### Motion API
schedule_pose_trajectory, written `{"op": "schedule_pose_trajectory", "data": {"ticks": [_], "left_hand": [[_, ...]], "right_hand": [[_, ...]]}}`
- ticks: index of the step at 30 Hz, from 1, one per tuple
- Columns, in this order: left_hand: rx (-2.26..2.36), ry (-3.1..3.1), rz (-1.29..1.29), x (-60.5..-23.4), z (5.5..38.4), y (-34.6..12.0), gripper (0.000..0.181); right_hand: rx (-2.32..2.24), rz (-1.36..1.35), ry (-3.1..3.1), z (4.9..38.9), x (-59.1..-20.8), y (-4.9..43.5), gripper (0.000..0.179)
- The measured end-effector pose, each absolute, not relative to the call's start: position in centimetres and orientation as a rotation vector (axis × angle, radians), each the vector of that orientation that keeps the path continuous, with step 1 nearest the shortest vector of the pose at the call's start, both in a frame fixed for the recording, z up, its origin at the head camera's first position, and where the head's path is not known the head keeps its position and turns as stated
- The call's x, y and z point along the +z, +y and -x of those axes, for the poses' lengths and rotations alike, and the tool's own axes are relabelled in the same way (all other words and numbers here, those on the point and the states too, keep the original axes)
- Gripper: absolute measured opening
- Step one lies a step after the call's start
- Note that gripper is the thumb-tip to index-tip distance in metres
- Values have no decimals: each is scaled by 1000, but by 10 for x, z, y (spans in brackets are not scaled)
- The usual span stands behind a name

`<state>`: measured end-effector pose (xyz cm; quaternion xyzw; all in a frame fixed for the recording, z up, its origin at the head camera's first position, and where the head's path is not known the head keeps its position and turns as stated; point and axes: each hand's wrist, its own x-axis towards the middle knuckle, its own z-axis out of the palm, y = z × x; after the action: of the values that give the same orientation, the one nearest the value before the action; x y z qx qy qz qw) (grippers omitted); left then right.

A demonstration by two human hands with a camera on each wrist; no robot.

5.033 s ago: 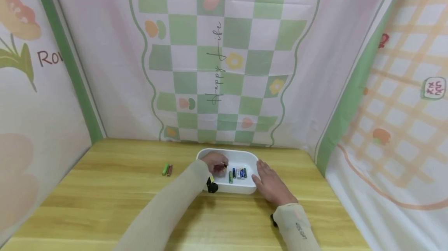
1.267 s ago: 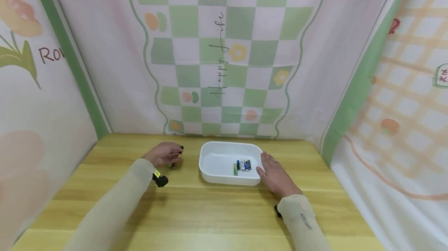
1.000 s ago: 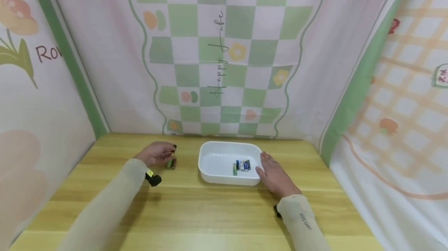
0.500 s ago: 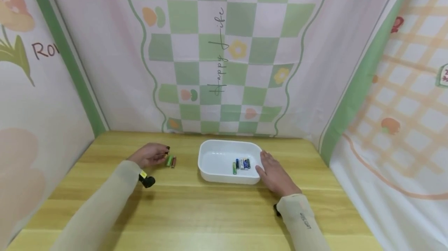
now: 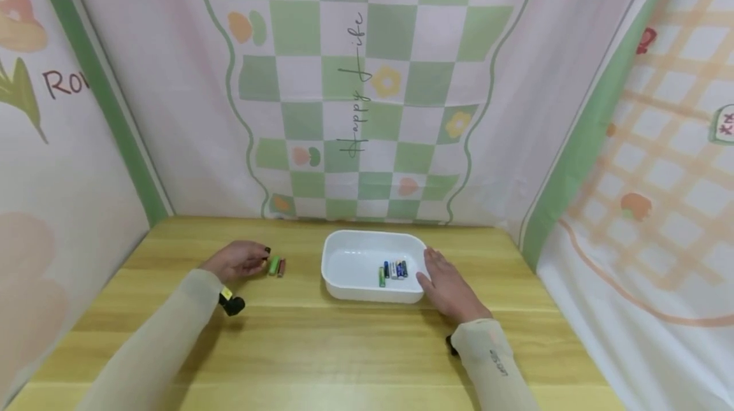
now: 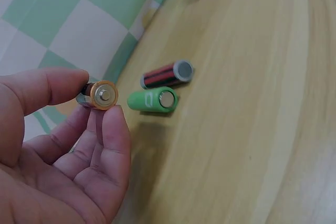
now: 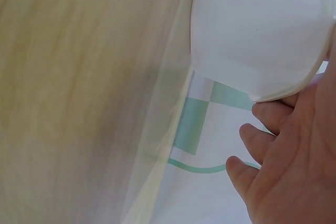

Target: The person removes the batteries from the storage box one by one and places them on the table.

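My left hand pinches a battery between thumb and fingertips, its coppery end with the raised nub facing the left wrist camera. Just to the right of that hand, a green battery and a dark red battery lie side by side on the table. My right hand rests against the right end of a white plastic box, fingers stretched along its rim. Several batteries are lined up at the right of the box floor, with a green one slightly nearer me.
The wooden table carries the box and the loose batteries. A patterned cloth hangs along its far edge, with more cloth at the left and right sides. A black wrist device sits on the left sleeve.
My left hand came out of the box with a battery, passed over to the two batteries on the table, and has moved farther left beside them. The right hand stays at the box.
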<state>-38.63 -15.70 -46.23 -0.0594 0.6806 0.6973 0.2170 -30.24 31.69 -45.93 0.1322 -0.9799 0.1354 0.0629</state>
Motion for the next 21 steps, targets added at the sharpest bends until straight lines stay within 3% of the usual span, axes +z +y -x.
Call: {"op": "schedule_pose_trajectory", "data": {"ticks": [21], "left_hand": [[1868, 1986, 205, -468, 386, -160, 45]], "right_hand": [[444, -401, -2950, 300, -458, 317, 68]]}}
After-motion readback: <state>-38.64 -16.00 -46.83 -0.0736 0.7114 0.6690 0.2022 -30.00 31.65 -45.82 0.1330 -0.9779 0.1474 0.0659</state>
